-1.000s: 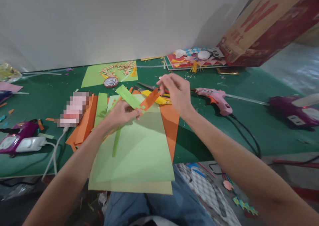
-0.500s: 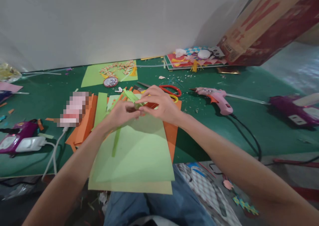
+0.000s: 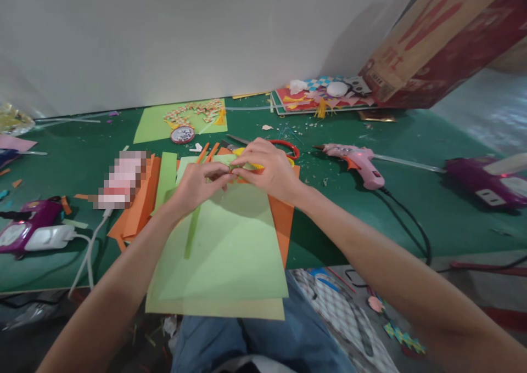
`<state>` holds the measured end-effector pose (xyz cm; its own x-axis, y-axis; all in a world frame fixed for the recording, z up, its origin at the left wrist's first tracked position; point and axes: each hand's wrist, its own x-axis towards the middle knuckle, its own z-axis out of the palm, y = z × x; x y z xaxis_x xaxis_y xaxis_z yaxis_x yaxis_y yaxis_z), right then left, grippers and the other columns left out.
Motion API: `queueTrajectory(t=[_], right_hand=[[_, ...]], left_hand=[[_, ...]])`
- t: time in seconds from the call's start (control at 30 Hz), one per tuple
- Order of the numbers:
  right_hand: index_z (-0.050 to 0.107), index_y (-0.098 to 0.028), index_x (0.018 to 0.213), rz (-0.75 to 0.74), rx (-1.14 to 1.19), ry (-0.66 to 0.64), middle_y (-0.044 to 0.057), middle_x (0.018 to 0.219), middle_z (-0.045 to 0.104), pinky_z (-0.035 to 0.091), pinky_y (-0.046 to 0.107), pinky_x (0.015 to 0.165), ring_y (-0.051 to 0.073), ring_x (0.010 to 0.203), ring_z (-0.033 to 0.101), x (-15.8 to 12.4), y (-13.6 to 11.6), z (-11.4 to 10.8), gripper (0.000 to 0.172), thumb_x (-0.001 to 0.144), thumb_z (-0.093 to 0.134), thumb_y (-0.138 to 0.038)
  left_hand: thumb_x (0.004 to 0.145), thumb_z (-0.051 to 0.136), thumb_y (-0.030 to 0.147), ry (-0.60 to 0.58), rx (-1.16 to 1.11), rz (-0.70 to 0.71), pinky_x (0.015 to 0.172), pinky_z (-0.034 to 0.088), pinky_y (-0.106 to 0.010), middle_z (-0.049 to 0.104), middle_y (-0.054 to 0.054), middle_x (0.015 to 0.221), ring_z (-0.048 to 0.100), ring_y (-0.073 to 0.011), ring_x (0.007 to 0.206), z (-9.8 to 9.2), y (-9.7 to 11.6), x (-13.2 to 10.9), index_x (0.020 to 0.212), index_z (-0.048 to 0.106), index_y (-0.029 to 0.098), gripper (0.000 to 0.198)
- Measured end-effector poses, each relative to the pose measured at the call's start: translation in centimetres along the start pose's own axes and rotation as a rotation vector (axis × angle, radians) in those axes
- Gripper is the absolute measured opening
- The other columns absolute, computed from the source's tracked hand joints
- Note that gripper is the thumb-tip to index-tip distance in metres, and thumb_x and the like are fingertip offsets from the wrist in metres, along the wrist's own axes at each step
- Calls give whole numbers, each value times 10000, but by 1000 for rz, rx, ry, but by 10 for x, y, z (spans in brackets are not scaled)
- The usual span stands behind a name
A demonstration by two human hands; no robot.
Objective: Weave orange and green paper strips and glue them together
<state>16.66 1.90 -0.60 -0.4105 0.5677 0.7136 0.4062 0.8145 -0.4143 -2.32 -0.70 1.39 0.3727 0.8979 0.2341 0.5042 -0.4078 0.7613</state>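
My left hand (image 3: pixel 201 186) and my right hand (image 3: pixel 269 170) meet fingertip to fingertip above a pale green sheet of paper (image 3: pixel 230 252). Both are closed in a pinch on a small piece of folded paper strip, mostly hidden by the fingers; bits of green and orange show there. Behind the left hand, orange paper strips (image 3: pixel 202 153) stick up. A loose darker green strip (image 3: pixel 191 235) lies on the sheet below that hand. Just beyond the right hand are red-handled scissors (image 3: pixel 290 145) and a yellow-handled tool (image 3: pixel 288 162), partly covered by the hand.
A pink glue gun (image 3: pixel 362 164) with its cord lies at the right, near a purple power strip (image 3: pixel 486 181). Folded orange paper (image 3: pixel 140 208) and another purple power strip (image 3: pixel 37 227) are at the left. At the back stand a small round dish (image 3: pixel 183 135) and a paper bag (image 3: pixel 432 44).
The light green strip ends that stood up above my left fingers are no longer visible there. My fingertips have shifted slightly and close in around the small piece.
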Motion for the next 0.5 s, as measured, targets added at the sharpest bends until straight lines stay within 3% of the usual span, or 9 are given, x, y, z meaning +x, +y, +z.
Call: queueTrajectory(t=[0.33, 0.5], right_hand=[[684, -224, 730, -20, 91, 24, 18, 717, 625, 441, 319, 726, 153, 712, 534, 2, -6, -2, 144, 848, 603, -246], [670, -215, 718, 33, 137, 20, 7, 672, 586, 420, 299, 662, 146, 687, 520, 2, -9, -4, 129, 833, 628, -257]], left_hand=[[797, 607, 298, -15, -16, -48, 605, 492, -227, 676, -5, 644, 618, -116, 568, 1, 4, 0, 752, 692, 184, 149], [793, 611, 281, -30, -48, -67, 621, 502, -224, 677, -10, 648, 620, -111, 563, 0, 4, 1, 747, 681, 168, 140]])
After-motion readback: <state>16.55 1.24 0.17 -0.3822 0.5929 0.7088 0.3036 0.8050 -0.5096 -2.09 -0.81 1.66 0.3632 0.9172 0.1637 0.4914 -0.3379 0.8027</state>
